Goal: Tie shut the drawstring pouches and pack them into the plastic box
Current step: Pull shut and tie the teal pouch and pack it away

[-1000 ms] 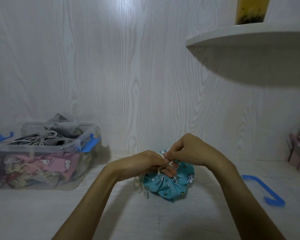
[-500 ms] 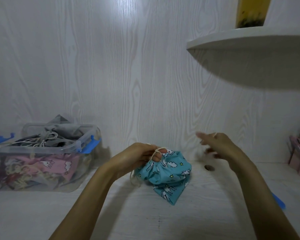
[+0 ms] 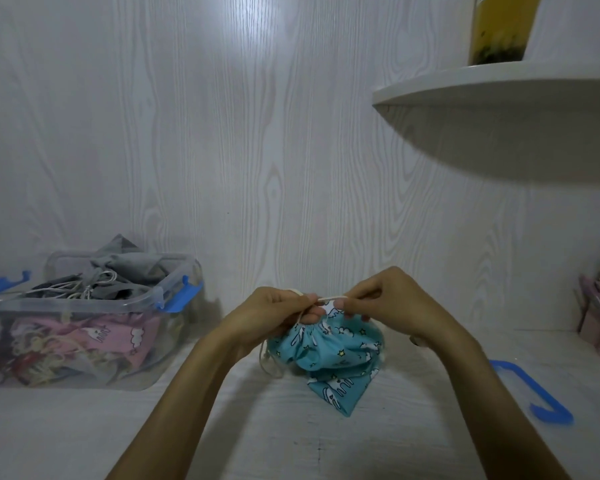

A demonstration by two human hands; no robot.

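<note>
Pinching the pale drawstring [image 3: 328, 298] from both sides, the left hand [image 3: 274, 315] and right hand [image 3: 383, 303] stretch a short run of cord between their fingertips, just above the gathered mouth of the blue pouch [image 3: 329, 351], which rests on the white tabletop [image 3: 66, 427]. Good practice now: keep the 2 ends taut and cinch the knot down against the gathers so the mouth cannot loosen. Well to the left, the plastic box [image 3: 84, 327] already holds several pouches.
</note>
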